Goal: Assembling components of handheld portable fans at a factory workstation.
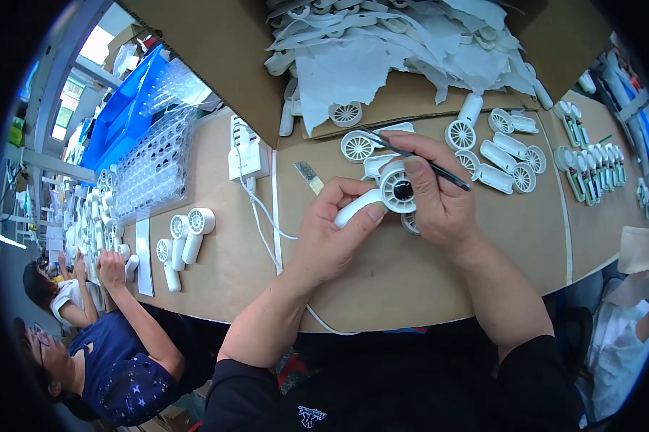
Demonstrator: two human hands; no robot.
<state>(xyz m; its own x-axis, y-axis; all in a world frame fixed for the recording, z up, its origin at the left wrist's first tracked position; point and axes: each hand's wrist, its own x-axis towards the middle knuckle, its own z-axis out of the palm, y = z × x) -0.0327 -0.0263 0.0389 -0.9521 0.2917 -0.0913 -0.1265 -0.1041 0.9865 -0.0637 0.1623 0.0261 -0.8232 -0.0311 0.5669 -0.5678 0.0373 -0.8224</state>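
Observation:
My left hand (332, 230) is closed around the handle of a small white handheld fan (358, 208), thumb along its side. The round, slotted fan head has a dark centre and points up toward me. My right hand (443, 205) steadies the rim of that head with its thumb while pinching a slim black tweezers-like tool (448, 176). This tool lies slantwise across the hand, its thin end up and left. Under and behind my hands are white fan housing parts (357, 146), partly covered by the fingers.
An open cardboard box (216, 57) of white parts and paper stands ahead. Housing halves (497, 153) lie right, beside rows of green-and-white parts (591, 169). Leftward are a white power adapter (247, 160) with cables, a metal strip (309, 176), fans (198, 227), a clear tray (152, 169) and co-workers.

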